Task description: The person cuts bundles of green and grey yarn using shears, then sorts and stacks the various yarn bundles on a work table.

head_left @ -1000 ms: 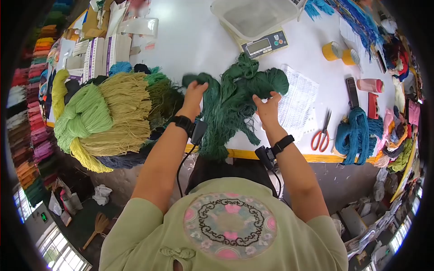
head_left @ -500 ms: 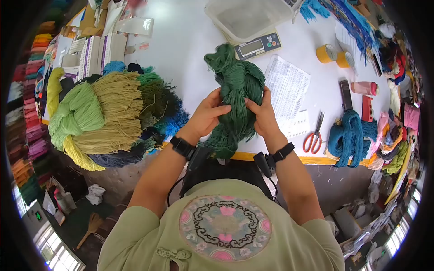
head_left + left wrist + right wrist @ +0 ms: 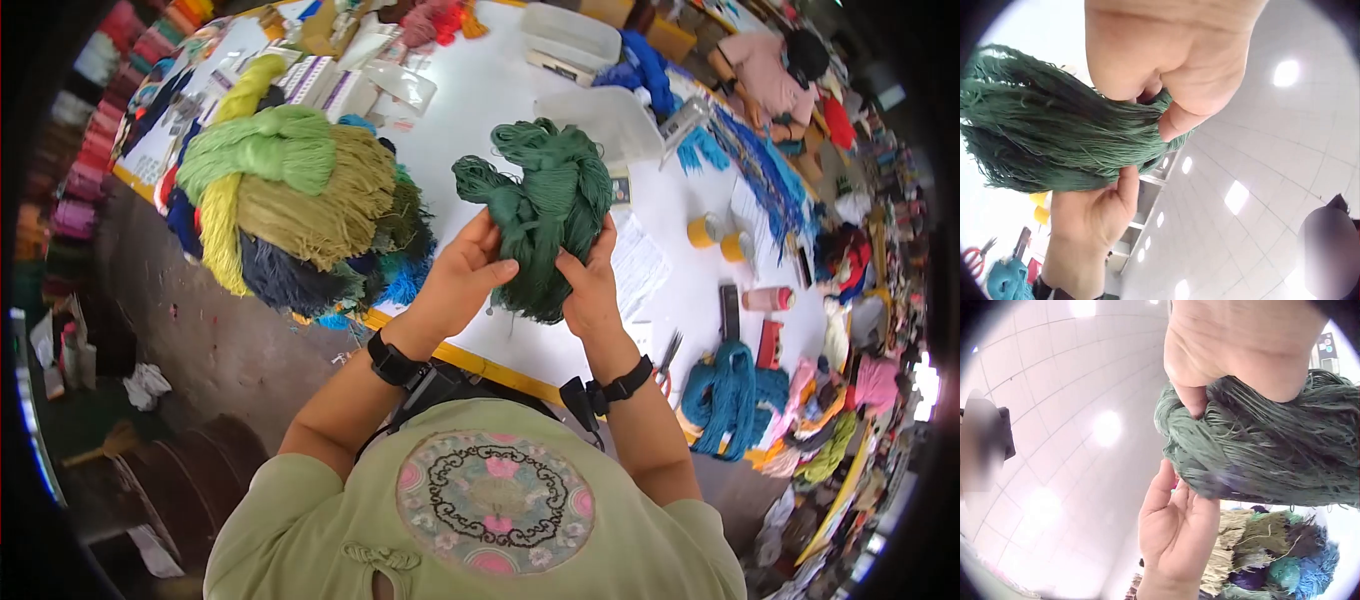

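Observation:
A thick dark green yarn bundle [image 3: 550, 210] is held up between both hands over the table's near edge. The left hand [image 3: 465, 275] grips its left side, thumb in front and fingers behind. On the right side the right hand [image 3: 592, 285] grips it with the thumb pressed on the front. In the left wrist view the yarn [image 3: 1066, 131] spreads away in loose strands from the left hand [image 3: 1172, 62]. Seen from the right wrist, the right hand's [image 3: 1241, 350] thumb sinks into the yarn [image 3: 1260, 444], and the left hand [image 3: 1175, 531] supports its other side.
Green, yellow and tan skeins [image 3: 300, 190] are heaped at the left. Behind the bundle stand a clear plastic tub [image 3: 600, 120] and a partly hidden scale. Paper sheets [image 3: 640, 262], yellow tape rolls [image 3: 703, 231], scissors [image 3: 668, 362] and teal yarn [image 3: 725, 400] lie right. Another person [image 3: 770, 80] is across the table.
The hands have come together on the green yarn, gathered it into a compact bundle and raised it from the table. The head view has shifted, showing more of the table's far side.

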The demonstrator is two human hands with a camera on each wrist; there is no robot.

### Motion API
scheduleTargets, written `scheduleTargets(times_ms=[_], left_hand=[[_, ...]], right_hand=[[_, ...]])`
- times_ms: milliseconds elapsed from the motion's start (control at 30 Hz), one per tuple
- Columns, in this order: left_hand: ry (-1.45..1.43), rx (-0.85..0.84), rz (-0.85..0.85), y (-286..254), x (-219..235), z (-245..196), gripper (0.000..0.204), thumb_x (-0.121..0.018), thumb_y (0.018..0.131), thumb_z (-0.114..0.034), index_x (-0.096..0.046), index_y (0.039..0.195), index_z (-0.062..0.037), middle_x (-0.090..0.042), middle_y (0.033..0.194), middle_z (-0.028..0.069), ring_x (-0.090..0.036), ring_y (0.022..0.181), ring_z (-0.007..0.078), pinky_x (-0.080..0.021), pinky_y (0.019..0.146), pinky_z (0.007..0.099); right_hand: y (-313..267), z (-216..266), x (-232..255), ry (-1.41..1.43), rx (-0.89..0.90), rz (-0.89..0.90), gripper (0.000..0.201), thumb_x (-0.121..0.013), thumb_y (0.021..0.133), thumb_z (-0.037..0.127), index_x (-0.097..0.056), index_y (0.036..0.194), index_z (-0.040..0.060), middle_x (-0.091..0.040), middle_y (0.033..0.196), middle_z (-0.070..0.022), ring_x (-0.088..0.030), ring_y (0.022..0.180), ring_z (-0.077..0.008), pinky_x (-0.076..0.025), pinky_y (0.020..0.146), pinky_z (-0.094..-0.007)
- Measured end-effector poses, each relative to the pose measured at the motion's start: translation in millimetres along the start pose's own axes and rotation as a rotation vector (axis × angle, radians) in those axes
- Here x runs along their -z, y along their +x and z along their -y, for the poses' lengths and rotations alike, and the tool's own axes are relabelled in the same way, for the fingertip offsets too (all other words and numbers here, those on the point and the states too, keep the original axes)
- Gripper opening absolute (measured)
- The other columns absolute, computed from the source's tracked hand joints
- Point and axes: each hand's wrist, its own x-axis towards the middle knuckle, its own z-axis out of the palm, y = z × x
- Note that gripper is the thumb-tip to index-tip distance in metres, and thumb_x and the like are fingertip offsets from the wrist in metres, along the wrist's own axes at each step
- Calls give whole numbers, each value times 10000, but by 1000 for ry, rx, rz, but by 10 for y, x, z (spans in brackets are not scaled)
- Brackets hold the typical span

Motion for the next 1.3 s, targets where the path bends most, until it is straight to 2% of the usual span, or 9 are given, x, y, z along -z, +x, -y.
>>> scheduleTargets(times_ms=[333, 467, 733, 800, 867, 933, 1133, 1200, 1300], left_hand=[[-253, -221, 4, -239, 259, -890, 622, -441, 812, 137, -376, 1419, 23, -427, 1471, 131, -411, 1374, 228, -361, 1124, 341], [-393, -275, 188, -436, 304, -1232, 647, -449, 799, 102, -335, 1433, 35, -403, 1487, 142, -431, 1350, 244, -345, 1136, 352], [-409, -310, 169, -663, 523, -1491, 600, -490, 840, 73, -342, 1417, 3, -395, 1455, 137, -393, 1368, 245, -346, 1134, 365], [-355, -332, 138, -665, 567, -1446, 570, -526, 888, 33, -335, 1424, -5, -380, 1463, 134, -389, 1369, 242, -345, 1134, 362], [-261, -323, 48, -678, 579, -1345, 583, -629, 948, -145, -328, 1434, -29, -379, 1468, 108, -384, 1369, 233, -347, 1131, 377], [-315, -229, -79, -724, 669, -1327, 555, -658, 945, -312, -446, 1379, -39, -550, 1329, 87, -539, 1238, 251, -445, 1054, 432], [-641, -192, 36, -857, 1049, -1399, 592, -519, 981, -483, -492, 1353, -24, -588, 1310, 166, -585, 1192, 306, -465, 1035, 470], [-671, -195, -32, -941, 1142, -1488, 584, -541, 976, -431, -477, 1369, -5, -564, 1346, 184, -573, 1209, 328, -439, 1060, 482], [-660, -174, -41, -1128, 1249, -1542, 610, -527, 974, -411, -441, 1407, 9, -541, 1383, 184, -550, 1242, 330, -399, 1093, 491]], right_hand=[[122, 629, -995, 130, -90, 347, 771, -524, 860, -9, -135, 1523, 50, -433, 1419, -152, -482, 1275, -282, -411, 1074, -435], [127, 629, -1355, 85, -41, 359, 802, -518, 852, -20, -115, 1539, 72, -421, 1420, -144, -464, 1291, -281, -407, 1076, -437], [46, 527, -1803, 0, 66, 371, 861, -524, 837, -30, -81, 1560, 119, -390, 1439, -145, -437, 1319, -281, -368, 1109, -425], [-8, 464, -1919, -312, 243, 525, 914, -573, 819, -19, -64, 1566, 111, -346, 1479, -155, -385, 1362, -288, -327, 1133, -411], [-85, 392, -2005, -865, 665, 702, 954, -666, 798, 61, -105, 1569, 95, -202, 1578, -217, -294, 1424, -322, -223, 1172, -425], [-323, 432, -2164, -1235, 692, 770, 843, -678, 799, 93, -268, 1536, 100, -248, 1574, -210, -316, 1412, -352, -213, 1160, -463], [-265, 270, -1978, -1210, 823, 884, 570, -667, 807, 96, -533, 1361, 117, -419, 1504, -92, -379, 1364, -329, -254, 1090, -509], [-297, 141, -1840, -1196, 803, 872, 523, -661, 823, 92, -555, 1334, 125, -421, 1499, -106, -399, 1353, -327, -291, 1075, -464], [-247, -132, -1499, -999, 449, 871, 472, -655, 842, 78, -572, 1305, 116, -524, 1406, -114, -489, 1284, -305, -380, 1010, -399]])
